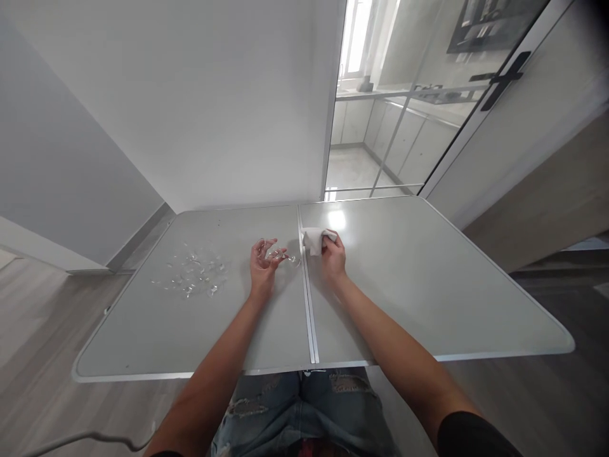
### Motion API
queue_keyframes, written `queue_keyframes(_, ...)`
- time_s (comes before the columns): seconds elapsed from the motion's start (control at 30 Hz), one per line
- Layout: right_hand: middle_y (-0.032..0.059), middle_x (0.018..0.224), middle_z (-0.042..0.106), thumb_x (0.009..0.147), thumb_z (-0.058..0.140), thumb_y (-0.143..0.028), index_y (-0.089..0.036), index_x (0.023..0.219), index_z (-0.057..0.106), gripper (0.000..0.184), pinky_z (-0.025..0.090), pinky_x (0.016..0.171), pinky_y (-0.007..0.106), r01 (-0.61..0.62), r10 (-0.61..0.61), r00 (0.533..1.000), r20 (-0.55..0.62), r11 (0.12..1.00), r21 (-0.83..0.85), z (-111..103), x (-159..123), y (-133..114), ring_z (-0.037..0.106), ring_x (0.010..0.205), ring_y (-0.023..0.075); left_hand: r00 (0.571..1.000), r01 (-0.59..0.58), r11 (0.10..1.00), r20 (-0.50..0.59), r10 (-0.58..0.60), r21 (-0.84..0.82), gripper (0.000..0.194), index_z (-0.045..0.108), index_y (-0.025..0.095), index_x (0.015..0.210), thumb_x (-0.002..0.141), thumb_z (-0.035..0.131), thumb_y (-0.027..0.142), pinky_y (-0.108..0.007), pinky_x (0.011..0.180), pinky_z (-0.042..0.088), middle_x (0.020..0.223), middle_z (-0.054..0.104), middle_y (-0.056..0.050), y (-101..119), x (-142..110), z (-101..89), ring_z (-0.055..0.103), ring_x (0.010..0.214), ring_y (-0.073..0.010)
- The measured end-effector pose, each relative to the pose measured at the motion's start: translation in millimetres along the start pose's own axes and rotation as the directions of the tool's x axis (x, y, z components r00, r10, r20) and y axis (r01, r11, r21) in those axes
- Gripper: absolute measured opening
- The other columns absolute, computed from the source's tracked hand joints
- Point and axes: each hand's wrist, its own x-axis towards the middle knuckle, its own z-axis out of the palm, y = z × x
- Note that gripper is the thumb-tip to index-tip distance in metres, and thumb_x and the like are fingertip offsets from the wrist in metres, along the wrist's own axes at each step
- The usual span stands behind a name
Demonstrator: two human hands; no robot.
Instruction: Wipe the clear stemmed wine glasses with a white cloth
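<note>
My left hand (264, 263) is curled around a small clear, see-through stemmed piece (276, 254). Its thin end points right, toward the seam of the table; whether it is glass or plastic I cannot tell. Just across the seam, my right hand (333, 254) pinches a folded white tissue (313, 241), which hangs to the left of the fingers. Tissue and clear piece are apart. To the left of my left hand lies a loose cluster of similar clear pieces (195, 273), their outlines hard to separate.
The pale folding table (404, 285) has a metal seam (308, 304) down its middle and a light rim. A white wall (214, 108) stands behind it. A glass door (409, 95) with a black handle is at the back right. A cable (90, 436) runs along the floor.
</note>
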Motion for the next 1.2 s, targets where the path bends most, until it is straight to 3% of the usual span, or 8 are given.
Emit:
queue_keyframes(0.1,-0.0014,0.074,0.062,0.074,0.068,-0.026,-0.022,0.084,0.066,0.011,0.043,0.061,0.025,-0.137,0.141,0.989,0.039,0.986,-0.093,0.4,-2.2,2.8,0.053,0.066,0.0132,0.999,-0.05,0.999,-0.015,0.05,0.018,0.068,0.048,0.034,0.126,0.071,0.085,0.048,-0.045,0.09,0.059,0.139,0.053,-0.012,2.2,-1.0,1.8,0.07,0.107,-0.0262)
queue_keyframes(0.27,0.0023,0.087,0.07,0.076,0.071,-0.039,-0.021,0.094,0.067,0.025,0.048,0.068,0.028,-0.398,0.387,0.866,0.317,0.917,-0.034,13.1,-14.6,16.1,0.061,0.078,0.0172,0.993,-0.113,0.983,-0.019,0.117,0.143,0.067,0.049,0.029,0.121,0.068,0.089,0.037,-0.041,0.096,0.057,0.132,0.06,-0.011,6.2,-4.4,3.3,0.068,0.11,-0.0233)
queue_keyframes(0.53,0.0018,0.091,0.07,0.069,0.079,-0.036,-0.02,0.094,0.068,0.031,0.05,0.072,0.028,-0.336,0.328,0.914,0.24,0.942,-0.007,9.4,-11.4,26.4,0.062,0.081,0.0166,0.999,-0.042,0.929,0.008,0.042,0.367,0.024,0.069,0.019,0.086,0.074,0.082,0.036,-0.042,0.096,0.055,0.1,0.073,-0.008,2.6,-7.1,0.9,0.07,0.102,-0.0232)
queue_keyframes(0.7,-0.0015,0.085,0.067,0.074,0.071,-0.036,-0.023,0.096,0.065,0.026,0.046,0.066,0.023,-0.088,0.078,0.996,-0.05,0.969,-0.229,3.0,-6.3,27.0,0.058,0.076,0.0137,0.989,-0.038,0.96,-0.126,0.075,0.276,0.023,0.067,0.019,0.084,0.075,0.082,0.035,-0.042,0.096,0.055,0.101,0.074,-0.009,4.6,-9.2,4.0,0.07,0.103,-0.0221)
queue_keyframes(0.8,0.0002,0.085,0.069,0.074,0.071,-0.035,-0.022,0.094,0.066,0.024,0.046,0.064,0.023,-0.179,0.199,0.978,0.067,0.957,-0.227,7.6,-11.0,26.2,0.059,0.075,0.014,0.997,-0.039,0.961,-0.053,0.055,0.274,0.025,0.069,0.019,0.084,0.074,0.083,0.036,-0.044,0.096,0.055,0.099,0.074,-0.009,5.8,-11.2,6.4,0.071,0.1,-0.0228)
queue_keyframes(0.93,0.0034,0.09,0.072,0.072,0.072,-0.034,-0.019,0.096,0.068,0.028,0.051,0.067,0.027,-0.455,0.453,0.841,0.296,0.888,-0.067,15.9,-21.0,25.6,0.064,0.077,0.0165,0.997,-0.044,0.949,-0.047,0.062,0.313,0.024,0.07,0.021,0.082,0.072,0.084,0.037,-0.049,0.096,0.056,0.096,0.075,-0.008,6.2,-11.0,6.8,0.071,0.096,-0.0241)
queue_keyframes(1.07,0.0019,0.083,0.071,0.074,0.073,-0.034,-0.02,0.092,0.068,0.024,0.051,0.069,0.027,-0.412,0.408,0.877,0.255,0.91,-0.037,17.4,-23.5,22.7,0.064,0.076,0.0165,0.985,-0.024,0.945,-0.151,0.077,0.327,0.023,0.069,0.02,0.082,0.072,0.085,0.034,-0.05,0.095,0.057,0.094,0.075,-0.008,6.6,-8.6,6.2,0.071,0.094,-0.0246)
queue_keyframes(1.2,0.0007,0.085,0.072,0.076,0.072,-0.035,-0.021,0.091,0.069,0.02,0.051,0.073,0.026,-0.309,0.304,0.924,0.234,0.951,-0.015,19.2,-22.5,21.9,0.064,0.082,0.0164,0.995,0.011,0.946,-0.1,0.023,0.325,0.023,0.069,0.02,0.079,0.072,0.085,0.034,-0.05,0.092,0.058,0.091,0.075,-0.007,5.9,-9.4,7.5,0.073,0.092,-0.0245)
